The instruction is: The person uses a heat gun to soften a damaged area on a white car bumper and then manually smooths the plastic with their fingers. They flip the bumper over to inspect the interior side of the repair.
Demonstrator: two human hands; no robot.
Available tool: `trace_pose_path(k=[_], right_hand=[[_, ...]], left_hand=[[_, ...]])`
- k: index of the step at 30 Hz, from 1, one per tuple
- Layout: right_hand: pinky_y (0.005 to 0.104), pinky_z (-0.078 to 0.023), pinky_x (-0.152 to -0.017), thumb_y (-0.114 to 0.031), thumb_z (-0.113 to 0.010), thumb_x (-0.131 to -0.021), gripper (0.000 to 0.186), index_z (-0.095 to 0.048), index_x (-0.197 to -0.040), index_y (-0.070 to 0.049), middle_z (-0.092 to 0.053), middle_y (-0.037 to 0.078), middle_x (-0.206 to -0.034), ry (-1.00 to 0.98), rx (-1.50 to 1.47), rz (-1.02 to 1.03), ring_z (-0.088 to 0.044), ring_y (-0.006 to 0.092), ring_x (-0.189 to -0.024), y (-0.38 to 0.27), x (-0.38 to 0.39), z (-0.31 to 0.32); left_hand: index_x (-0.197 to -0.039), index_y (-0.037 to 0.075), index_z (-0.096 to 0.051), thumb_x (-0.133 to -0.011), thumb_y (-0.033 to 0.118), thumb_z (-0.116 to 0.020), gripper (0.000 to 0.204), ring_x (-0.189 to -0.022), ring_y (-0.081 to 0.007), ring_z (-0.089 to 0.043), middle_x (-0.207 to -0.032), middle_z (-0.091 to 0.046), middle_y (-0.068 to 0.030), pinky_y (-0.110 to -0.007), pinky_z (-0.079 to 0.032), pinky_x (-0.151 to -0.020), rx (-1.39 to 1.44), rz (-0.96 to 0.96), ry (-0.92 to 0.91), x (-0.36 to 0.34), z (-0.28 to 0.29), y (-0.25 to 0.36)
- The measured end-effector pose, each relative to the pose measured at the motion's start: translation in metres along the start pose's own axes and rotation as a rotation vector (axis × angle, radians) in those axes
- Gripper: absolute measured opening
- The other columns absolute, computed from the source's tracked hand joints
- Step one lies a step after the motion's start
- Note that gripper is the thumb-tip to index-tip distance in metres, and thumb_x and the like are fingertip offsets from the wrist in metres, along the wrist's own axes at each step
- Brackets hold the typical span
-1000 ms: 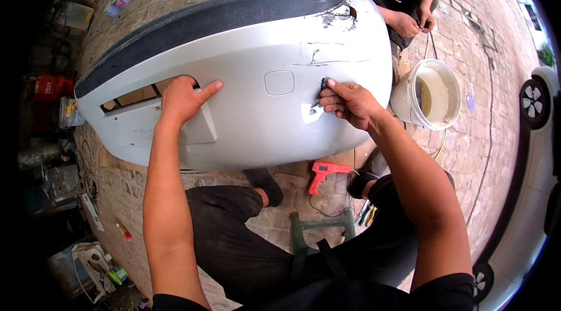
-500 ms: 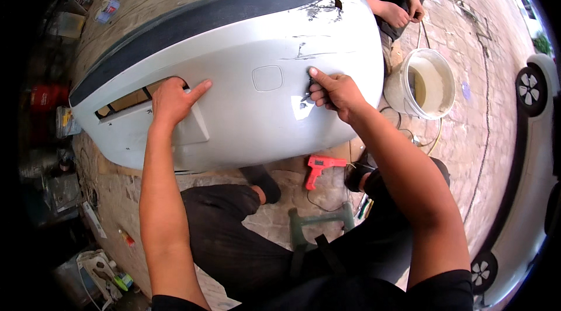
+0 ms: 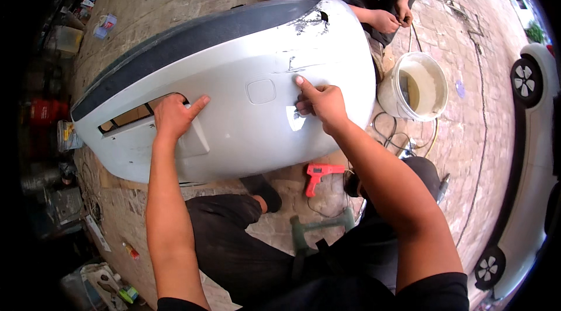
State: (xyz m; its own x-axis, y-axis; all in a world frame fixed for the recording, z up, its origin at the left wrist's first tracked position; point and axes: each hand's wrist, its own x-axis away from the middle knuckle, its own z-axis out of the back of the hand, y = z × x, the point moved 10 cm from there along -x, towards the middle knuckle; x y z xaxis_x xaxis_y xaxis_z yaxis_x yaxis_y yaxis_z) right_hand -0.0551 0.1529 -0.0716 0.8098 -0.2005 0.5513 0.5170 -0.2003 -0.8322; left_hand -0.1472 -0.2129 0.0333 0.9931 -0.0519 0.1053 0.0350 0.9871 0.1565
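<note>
A silver-white car bumper (image 3: 234,130) with a dark grey lower strip lies across the ground in front of me. My left hand (image 3: 173,117) grips the edge of its rectangular opening, fingers hooked inside and partly hidden, thumb pointing right. On the right half of the panel is my right hand (image 3: 322,103), its fingers curled in and its thumb stretched toward a dark scratch (image 3: 290,64). Nothing shows in that hand. A square outlined cover (image 3: 261,92) sits between my hands. Black scuffs (image 3: 312,20) mark the far right corner.
Another person's hands (image 3: 394,21) are together beyond the far right corner. A white bucket (image 3: 435,92) stands right of the bumper, near cables (image 3: 390,132). Close to my feet are a red gun-shaped tool (image 3: 318,176) and a green stool (image 3: 301,235). A car (image 3: 529,182) is at far right.
The view has shifted slightly. My right thumb has moved a little left and farther along the panel, closer to the scratch. My left hand keeps its hold on the opening.
</note>
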Motion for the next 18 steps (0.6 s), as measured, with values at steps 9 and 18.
trace_pose_path(k=[9,18], right_hand=[[0.0324,-0.06,-0.062,-0.038,-0.076,-0.099,0.05,-0.073,-0.088,0.01,-0.075,0.017,-0.078,-0.195,0.291,-0.062,-0.071,0.0213,-0.064,-0.016,-0.003,0.01],[0.033,-0.061,-0.064,-0.036,-0.073,-0.101,0.047,-0.074,-0.089,0.01,-0.076,0.016,-0.079,-0.294,0.357,-0.063,-0.073,0.0225,-0.065,-0.011,-0.01,0.023]], left_hand=[[-0.067,-0.001,-0.068,-0.075,0.079,-0.075,0.08,-0.077,-0.0425,-0.07,-0.075,-0.071,-0.0246,-0.05,-0.053,-0.074,-0.01,0.03,-0.034,0.0,0.001,0.003],[-0.069,-0.002,-0.069,-0.076,0.079,-0.075,0.082,-0.078,-0.0427,-0.07,-0.076,-0.071,-0.0248,-0.051,-0.054,-0.075,0.004,0.019,-0.043,0.001,0.002,0.003]])
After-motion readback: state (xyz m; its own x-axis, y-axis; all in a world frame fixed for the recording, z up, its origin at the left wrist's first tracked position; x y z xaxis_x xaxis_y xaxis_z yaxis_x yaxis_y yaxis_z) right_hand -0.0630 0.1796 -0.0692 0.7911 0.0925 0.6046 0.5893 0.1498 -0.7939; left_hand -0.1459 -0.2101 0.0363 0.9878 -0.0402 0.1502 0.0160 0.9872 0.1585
